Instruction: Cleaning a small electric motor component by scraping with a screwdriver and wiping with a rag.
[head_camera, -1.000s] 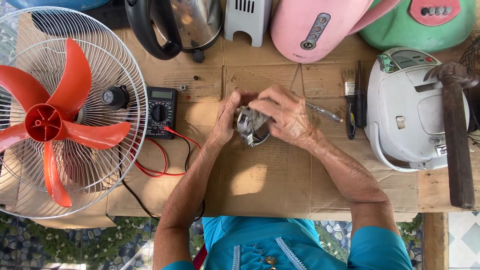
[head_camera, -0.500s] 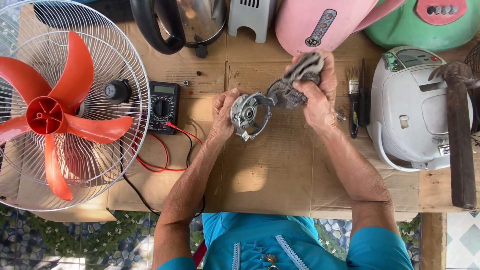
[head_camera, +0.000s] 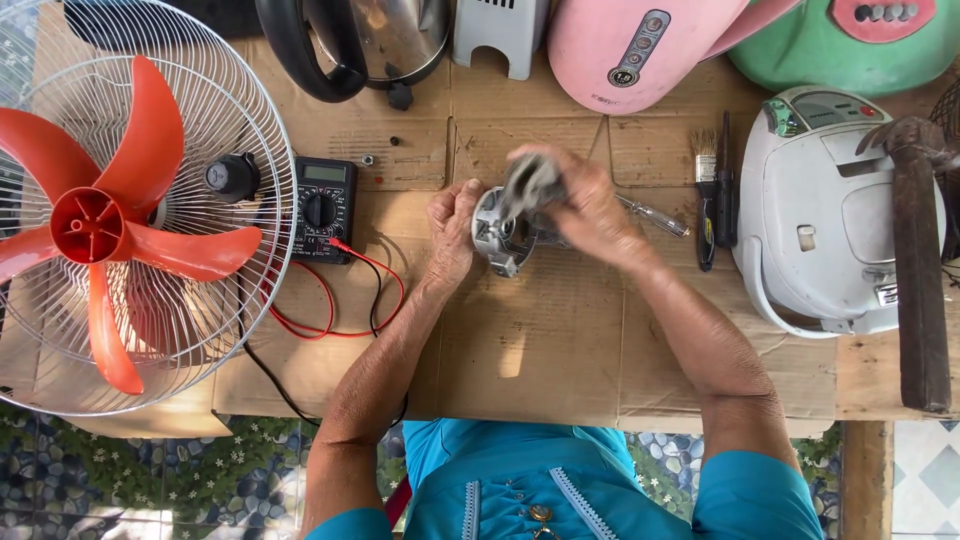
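The right hand (head_camera: 590, 205) has brought the grey rag (head_camera: 530, 180) back down onto the round metal part (head_camera: 500, 235), gripped by the left hand (head_camera: 452, 225) over the cardboard (head_camera: 560, 340); wiping goes on

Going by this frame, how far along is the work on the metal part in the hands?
Done: the fan lies opened, red blades bare, and a multimeter sits with its leads out. In hand: the left hand steadies a round metal housing while the right hand presses a grey rag onto it. Left: the housing is not yet on the fan, and loose screws, a brush and a screwdriver lie out.
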